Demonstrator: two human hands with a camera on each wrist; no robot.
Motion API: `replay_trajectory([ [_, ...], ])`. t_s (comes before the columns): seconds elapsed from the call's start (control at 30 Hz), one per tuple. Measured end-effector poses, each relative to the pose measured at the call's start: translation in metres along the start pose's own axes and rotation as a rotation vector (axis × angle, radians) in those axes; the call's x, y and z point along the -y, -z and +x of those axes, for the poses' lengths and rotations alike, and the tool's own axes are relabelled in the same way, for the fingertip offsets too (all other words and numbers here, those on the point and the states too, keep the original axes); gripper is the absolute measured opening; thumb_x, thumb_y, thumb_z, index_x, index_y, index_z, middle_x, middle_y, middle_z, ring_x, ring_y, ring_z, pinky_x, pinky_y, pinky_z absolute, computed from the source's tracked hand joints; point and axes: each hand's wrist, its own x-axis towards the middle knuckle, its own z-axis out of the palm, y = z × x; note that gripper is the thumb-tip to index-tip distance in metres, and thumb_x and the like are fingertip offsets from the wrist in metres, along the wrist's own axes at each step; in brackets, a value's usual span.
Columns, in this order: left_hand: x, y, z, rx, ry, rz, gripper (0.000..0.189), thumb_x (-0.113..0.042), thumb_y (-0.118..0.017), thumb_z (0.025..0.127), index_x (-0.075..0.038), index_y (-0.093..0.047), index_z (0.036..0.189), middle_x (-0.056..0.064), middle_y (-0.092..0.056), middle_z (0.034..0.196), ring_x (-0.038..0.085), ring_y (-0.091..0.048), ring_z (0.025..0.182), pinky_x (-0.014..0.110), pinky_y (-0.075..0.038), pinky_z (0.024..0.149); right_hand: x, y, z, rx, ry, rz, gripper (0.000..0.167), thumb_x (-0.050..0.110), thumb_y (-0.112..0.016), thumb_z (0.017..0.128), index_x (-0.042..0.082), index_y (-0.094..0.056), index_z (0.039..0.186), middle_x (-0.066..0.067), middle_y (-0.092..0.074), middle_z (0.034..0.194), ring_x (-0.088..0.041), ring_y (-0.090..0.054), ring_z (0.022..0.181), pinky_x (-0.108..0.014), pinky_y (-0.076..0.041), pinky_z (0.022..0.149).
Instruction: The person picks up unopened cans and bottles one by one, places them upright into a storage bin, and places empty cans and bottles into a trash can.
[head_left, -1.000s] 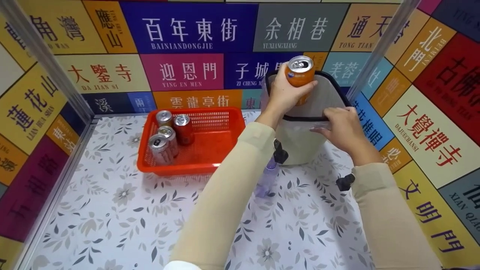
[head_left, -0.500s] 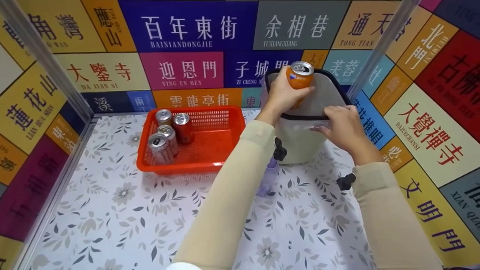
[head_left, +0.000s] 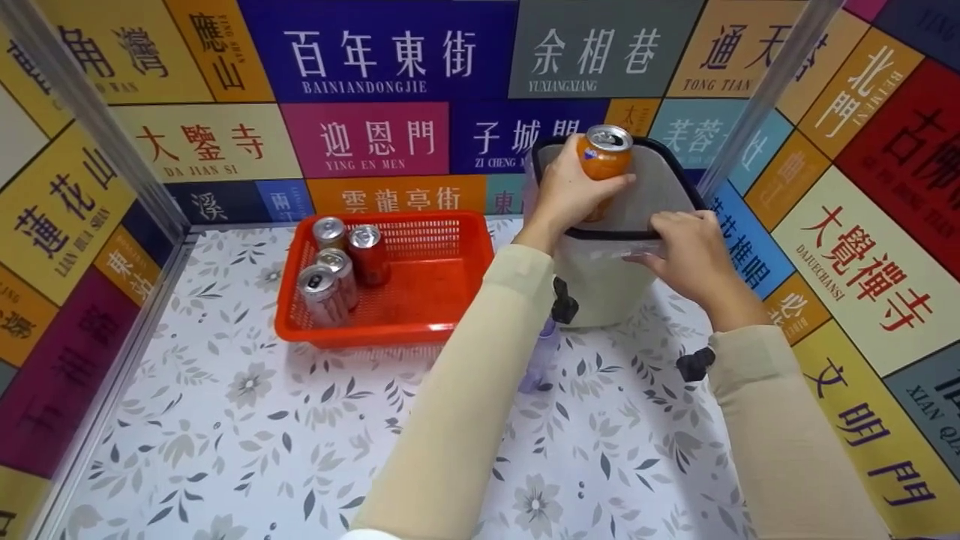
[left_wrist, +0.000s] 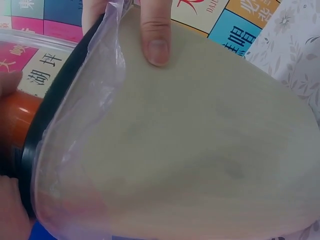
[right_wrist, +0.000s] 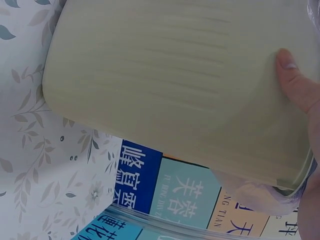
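Note:
My left hand (head_left: 566,187) grips an orange drink can (head_left: 606,154), upright with its opened top facing up. The can's lower part is inside the mouth of a pale waste bin (head_left: 600,289) with a black rim (head_left: 681,176). A thin see-through bag lines the bin; its edge (left_wrist: 107,70) folds over the rim in the left wrist view. My right hand (head_left: 690,244) holds the bin's near right rim, fingers over the top and thumb (right_wrist: 290,75) against the outer wall. The bin's bottom inside is hidden.
A red plastic basket (head_left: 427,292) stands left of the bin, with several drink cans (head_left: 324,296) grouped at its left end. A purple see-through object (head_left: 541,360) lies before the bin, partly behind my left sleeve. Printed panels (head_left: 382,56) enclose the flowered table (head_left: 247,450).
My left hand has tilted slightly and lowered the orange can a little into the bin's mouth. My right hand keeps its hold on the rim.

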Motion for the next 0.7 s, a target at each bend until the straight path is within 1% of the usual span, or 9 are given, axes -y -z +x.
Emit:
replay_trajectory([
  [0.13, 0.0007, 0.0008, -0.001, 0.015, -0.005, -0.02, 0.074, -0.035, -0.09, 0.087, -0.015, -0.048, 0.144, -0.004, -0.065, 0.124, 0.007, -0.064, 0.109, 0.019, -0.053, 0.095, -0.0001, -0.0012, -0.0001, -0.016, 0.001, 0.002, 0.036, 0.023, -0.089, 0.09, 0.008, -0.056, 0.087, -0.014, -0.069, 0.088, -0.038, -0.064, 0.086, -0.063, -0.037, 0.103],
  [0.33, 0.0002, 0.0008, -0.0026, 0.023, 0.015, -0.046, 0.085, -0.038, -0.091, 0.086, -0.02, -0.041, 0.152, -0.006, -0.062, 0.133, 0.007, -0.062, 0.115, 0.023, -0.053, 0.101, 0.0, -0.001, 0.0002, -0.004, -0.004, -0.005, 0.036, 0.025, -0.088, 0.09, 0.008, -0.057, 0.087, -0.014, -0.069, 0.088, -0.037, -0.063, 0.086, -0.063, -0.037, 0.102],
  [0.47, 0.0012, 0.001, -0.0026, 0.02, 0.01, -0.065, 0.089, -0.038, -0.091, 0.086, -0.021, -0.038, 0.156, -0.005, -0.06, 0.137, 0.008, -0.061, 0.118, 0.025, -0.052, 0.103, 0.0004, -0.0008, -0.0003, -0.005, -0.009, 0.001, 0.035, 0.024, -0.088, 0.09, 0.007, -0.058, 0.087, -0.013, -0.068, 0.087, -0.036, -0.062, 0.084, -0.063, -0.037, 0.103],
  [0.7, 0.0026, 0.0019, -0.0023, 0.004, -0.009, -0.03, 0.089, -0.039, -0.091, 0.086, -0.021, -0.037, 0.155, -0.002, -0.059, 0.137, 0.009, -0.061, 0.118, 0.026, -0.053, 0.103, 0.0008, -0.0013, -0.0002, -0.007, 0.003, -0.031, 0.039, 0.024, -0.089, 0.09, 0.008, -0.054, 0.084, -0.012, -0.065, 0.083, -0.037, -0.062, 0.084, -0.063, -0.038, 0.099],
])
